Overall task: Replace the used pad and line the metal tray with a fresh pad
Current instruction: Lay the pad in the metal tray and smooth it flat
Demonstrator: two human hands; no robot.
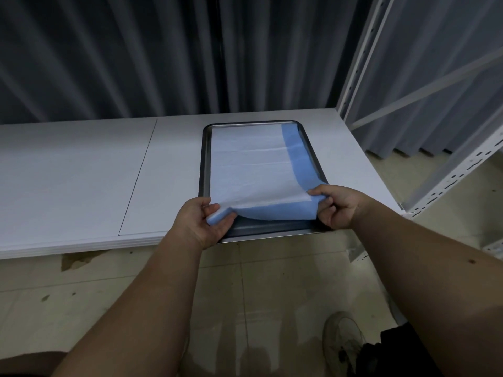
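— My left hand [202, 221] and right hand [336, 206] each pinch a near corner of the pad [250, 170] lying in the metal tray [204, 159].

— Removing it?

— Seemingly; next, peel it clear.

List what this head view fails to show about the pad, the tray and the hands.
- Tray floor: head view, covered by the pad.
- Pad's underside: mostly hidden; only lifted near corners show blue.
- Left hand and right hand fingertips: tucked under the pad.
- Fresh or used pad: cannot tell.
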